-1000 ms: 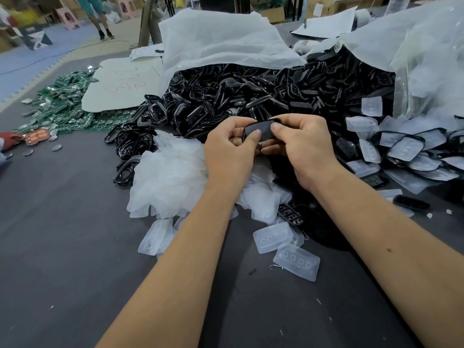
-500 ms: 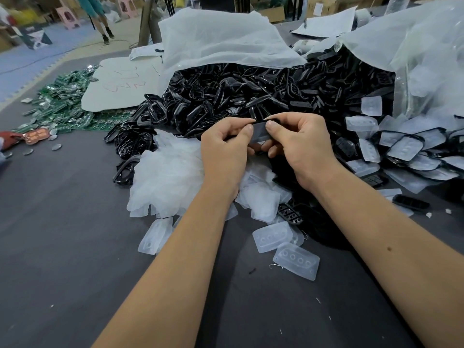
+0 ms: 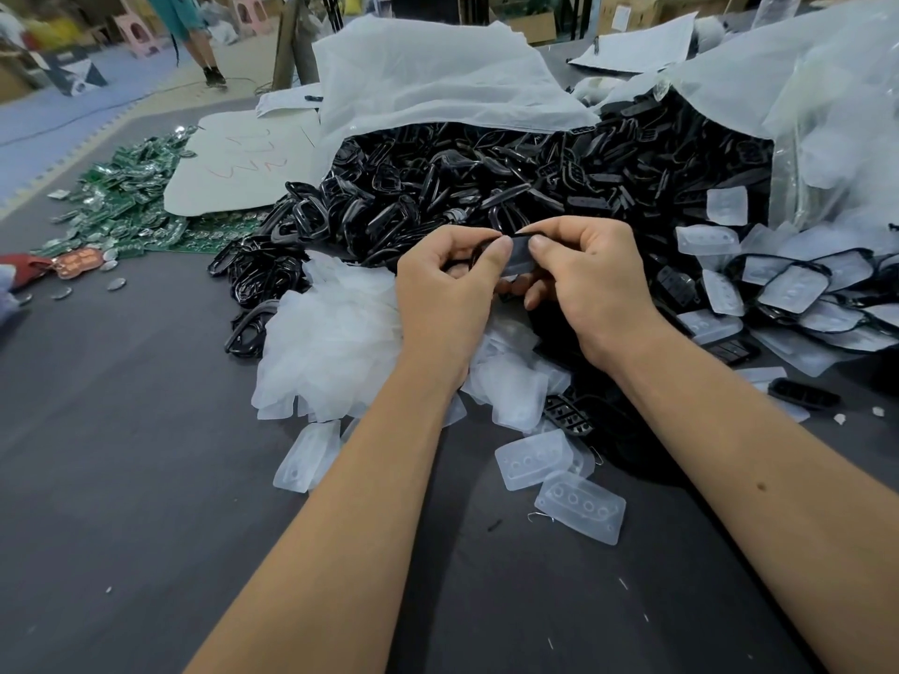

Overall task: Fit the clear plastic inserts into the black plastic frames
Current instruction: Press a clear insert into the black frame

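Observation:
My left hand [image 3: 445, 294] and my right hand [image 3: 591, 289] meet above the table, both pinching one small black frame with a clear insert [image 3: 519, 257] between thumbs and fingers. Most of the piece is hidden by my fingers. Behind my hands a big heap of black frames [image 3: 486, 187] spills from an open white bag. A pile of clear inserts [image 3: 335, 347] lies under my left wrist, and two loose inserts [image 3: 579, 513] rest on the grey table in front. Fitted frames with inserts [image 3: 798, 289] are stacked at the right.
Green circuit boards [image 3: 126, 206] lie scattered at the far left beside a white sheet [image 3: 238, 167]. A clear plastic bag [image 3: 827, 114] stands at the right. A loose black keypad piece [image 3: 802, 394] lies near my right forearm. A person's legs show far back.
My thumbs have shifted along the held piece's top edge, and both hands have drawn slightly closer together; the piece now sits more upright between the fingertips.

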Motion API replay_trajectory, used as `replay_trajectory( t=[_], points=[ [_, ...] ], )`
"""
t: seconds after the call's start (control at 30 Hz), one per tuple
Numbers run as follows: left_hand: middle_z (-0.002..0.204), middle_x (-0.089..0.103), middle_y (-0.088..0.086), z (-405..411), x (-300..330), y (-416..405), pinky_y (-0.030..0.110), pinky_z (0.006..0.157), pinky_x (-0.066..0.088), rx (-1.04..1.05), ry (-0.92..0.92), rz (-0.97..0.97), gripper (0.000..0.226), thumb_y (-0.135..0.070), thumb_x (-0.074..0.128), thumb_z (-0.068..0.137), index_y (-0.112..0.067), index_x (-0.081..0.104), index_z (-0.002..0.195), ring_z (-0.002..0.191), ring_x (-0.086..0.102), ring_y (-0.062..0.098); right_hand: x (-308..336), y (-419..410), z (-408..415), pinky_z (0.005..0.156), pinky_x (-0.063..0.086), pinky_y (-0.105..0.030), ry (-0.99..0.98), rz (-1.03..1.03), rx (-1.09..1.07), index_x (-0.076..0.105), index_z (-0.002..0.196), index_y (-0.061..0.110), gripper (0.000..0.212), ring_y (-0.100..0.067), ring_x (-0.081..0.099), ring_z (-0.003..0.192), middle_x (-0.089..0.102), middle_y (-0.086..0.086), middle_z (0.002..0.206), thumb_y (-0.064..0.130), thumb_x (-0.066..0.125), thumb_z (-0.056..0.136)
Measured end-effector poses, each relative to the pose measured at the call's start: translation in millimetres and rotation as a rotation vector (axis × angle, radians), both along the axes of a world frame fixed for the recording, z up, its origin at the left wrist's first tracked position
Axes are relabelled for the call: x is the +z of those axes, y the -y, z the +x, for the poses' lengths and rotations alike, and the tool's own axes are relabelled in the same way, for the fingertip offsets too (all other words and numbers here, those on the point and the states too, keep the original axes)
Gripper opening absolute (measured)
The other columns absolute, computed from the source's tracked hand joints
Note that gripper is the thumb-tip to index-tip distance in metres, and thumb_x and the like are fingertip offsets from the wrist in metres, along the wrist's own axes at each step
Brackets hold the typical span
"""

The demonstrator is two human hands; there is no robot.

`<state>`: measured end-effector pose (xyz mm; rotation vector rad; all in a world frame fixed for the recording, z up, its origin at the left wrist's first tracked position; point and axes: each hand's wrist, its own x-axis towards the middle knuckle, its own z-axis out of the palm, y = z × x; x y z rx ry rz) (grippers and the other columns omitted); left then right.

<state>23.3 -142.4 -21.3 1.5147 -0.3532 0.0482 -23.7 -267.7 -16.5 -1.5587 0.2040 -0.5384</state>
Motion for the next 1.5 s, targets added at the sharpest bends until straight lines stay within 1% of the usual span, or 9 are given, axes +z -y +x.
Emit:
replay_trajectory(
  t=[0.27,0.43,0.53,0.7,0.8,1.17,1.33,1.4,1.5],
  points=[
    [0.07,0.071,-0.003,3.6,-1.6,-0.2,0.019,0.058,0.05,0.011,-0.037,-0.016,0.005,0.0,0.073,0.094,-0.003,0.076,0.094,0.055,0.062,0.005,1.9,-0.7,0.7,0.049,0.051,-0.025,-0.013,0.031,0.059,0.074,0.106,0.0,0.033,-0.021,0.067,0.06,0.074,-0.019,0.083,-0.007,0.042,0.1],
    [0.067,0.071,-0.008,4.5,-2.5,0.1,0.016,0.057,0.05,0.009,-0.059,-0.038,0.005,-0.002,0.074,0.093,-0.006,0.076,0.092,0.053,0.061,0.001,1.0,-1.0,0.4,0.05,0.05,-0.025,-0.007,-0.045,0.027,0.075,0.106,0.005,0.023,-0.019,0.063,0.055,0.072,-0.011,0.07,-0.001,0.054,0.101],
    [0.07,0.072,-0.006,3.6,-1.9,-0.4,0.016,0.056,0.05,-0.005,-0.07,-0.048,0.006,0.0,0.074,0.093,-0.006,0.077,0.093,0.056,0.063,0.002,0.2,-0.9,-0.2,0.051,0.051,-0.024,-0.014,-0.085,0.008,0.076,0.105,0.007,0.02,-0.014,0.06,0.05,0.069,-0.006,0.062,0.001,0.057,0.1],
    [0.071,0.073,0.0,2.7,0.1,-2.6,0.025,0.06,0.053,-0.055,-0.115,-0.07,0.017,0.002,0.066,0.095,-0.01,0.078,0.095,0.054,0.062,0.006,0.9,-0.1,1.1,0.049,0.049,-0.024,-0.021,-0.031,-0.001,0.075,0.103,0.005,0.023,-0.015,0.062,0.053,0.07,-0.006,0.065,-0.004,0.054,0.1],
    [0.07,0.073,-0.001,1.5,1.7,-2.5,0.023,0.059,0.053,-0.052,-0.126,-0.067,0.022,0.003,0.063,0.096,-0.013,0.078,0.093,0.054,0.062,0.007,0.4,0.2,2.0,0.05,0.049,-0.025,-0.029,-0.015,0.003,0.075,0.104,0.005,0.024,-0.017,0.064,0.057,0.071,-0.01,0.071,-0.004,0.053,0.1],
    [0.08,0.072,0.01,0.6,4.0,-1.4,0.024,0.057,0.051,-0.012,-0.174,-0.087,0.017,0.001,0.063,0.097,-0.009,0.077,0.095,0.058,0.064,0.012,-0.6,2.9,2.3,0.052,0.05,-0.024,-0.017,-0.02,0.036,0.078,0.102,0.01,0.025,-0.013,0.065,0.055,0.073,-0.005,0.069,-0.005,0.058,0.096],
    [0.091,0.069,0.006,-2.5,3.2,1.0,0.028,0.063,0.054,0.149,-0.015,0.006,0.013,-0.002,0.072,0.091,-0.014,0.067,0.092,0.067,0.067,0.018,-1.2,1.6,3.0,0.051,0.052,-0.022,-0.022,0.013,-0.01,0.075,0.104,0.008,0.023,-0.016,0.068,0.057,0.075,-0.007,0.07,-0.005,0.058,0.097],
    [0.095,0.068,0.006,-3.5,1.3,2.5,0.028,0.067,0.053,0.243,0.082,0.096,0.015,-0.008,0.076,0.089,-0.016,0.064,0.089,0.064,0.058,0.011,-1.7,1.0,2.8,0.053,0.054,-0.022,-0.006,0.02,-0.048,0.074,0.105,0.006,0.021,-0.019,0.071,0.058,0.076,-0.008,0.071,-0.006,0.058,0.098],
    [0.08,0.063,0.003,-4.2,0.9,3.4,0.026,0.068,0.046,0.309,0.162,0.214,0.008,-0.016,0.078,0.089,-0.018,0.072,0.085,0.068,0.05,0.011,-1.6,-0.9,1.6,0.057,0.06,-0.028,0.024,-0.024,-0.081,0.074,0.103,0.01,0.02,-0.025,0.076,0.062,0.077,-0.007,0.074,-0.003,0.06,0.097]
  ],
)
